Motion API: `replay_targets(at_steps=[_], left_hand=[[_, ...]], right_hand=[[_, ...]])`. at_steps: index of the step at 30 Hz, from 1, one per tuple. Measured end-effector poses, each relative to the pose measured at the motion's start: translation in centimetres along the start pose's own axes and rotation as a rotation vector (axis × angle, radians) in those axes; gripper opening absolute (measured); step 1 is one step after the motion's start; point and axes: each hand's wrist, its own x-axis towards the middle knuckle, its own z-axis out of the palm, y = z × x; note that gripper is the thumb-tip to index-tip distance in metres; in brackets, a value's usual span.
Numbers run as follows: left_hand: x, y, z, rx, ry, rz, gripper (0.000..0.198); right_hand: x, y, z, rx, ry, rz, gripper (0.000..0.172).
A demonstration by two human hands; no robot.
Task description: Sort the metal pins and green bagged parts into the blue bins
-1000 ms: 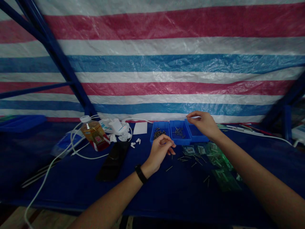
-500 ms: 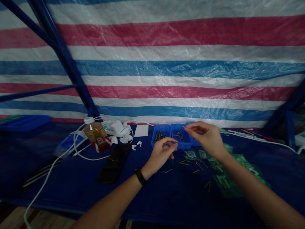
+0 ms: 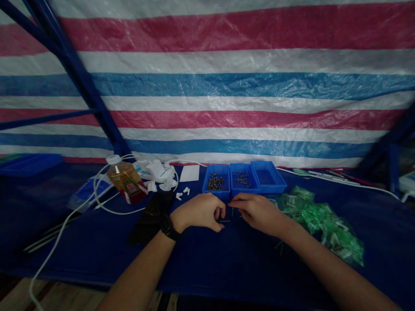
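My left hand (image 3: 201,211) is low over the blue table, thumb and index finger curved apart with a gap between them. Close to those fingertips lies a thin screw (image 3: 225,221). Facing it from the right, my right hand (image 3: 261,212) has its thumb and fingers drawn together in a pinch; whatever is between them is too small to make out. Just behind the hands stand a blue bin of small brassy metal parts (image 3: 217,183), a blue bin holding long screws (image 3: 241,179) and a third blue bin (image 3: 268,178).
Green plastic bags (image 3: 319,220) with small parts lie to the right. On the left are a black phone (image 3: 151,218), a bottle of amber drink (image 3: 128,179), white earbuds (image 3: 182,193), a white card (image 3: 189,173) and a looping white cable (image 3: 61,235). A striped sheet (image 3: 243,95) hangs behind.
My right hand has come down and left from beside the bins to the table, uncovering the third bin. My left hand has shifted slightly left and lower, its fingers now facing the right hand.
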Motion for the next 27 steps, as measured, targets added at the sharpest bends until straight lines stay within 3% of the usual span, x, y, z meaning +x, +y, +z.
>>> replay_targets(at_steps=[7,13,17,22,27], left_hand=[[0.6,1.2,0.9,0.123,0.039,0.035,0.007],[0.7,1.3,1.0,0.1,0.077,0.026,0.009],[1.0,1.8,1.1,-0.088,0.119,0.066,0.01],[1.6,1.9,1.7,-0.4,0.27,0.128,0.011],[2.5,1.7,2.7,-0.813,0.398,0.071,0.034]], right_hand=[[1.1,0.2,0.9,-0.146,-0.115,0.025,0.027],[1.1,0.5,1.1,-0.1,-0.058,0.136,0.019],[1.1,0.6,0.8,0.017,0.046,0.188,0.017],[0.0,1.4,-1.0,0.315,0.205,0.286,0.041],[-1.0,2.1,-2.6,0.765,0.363,0.315,0.016]])
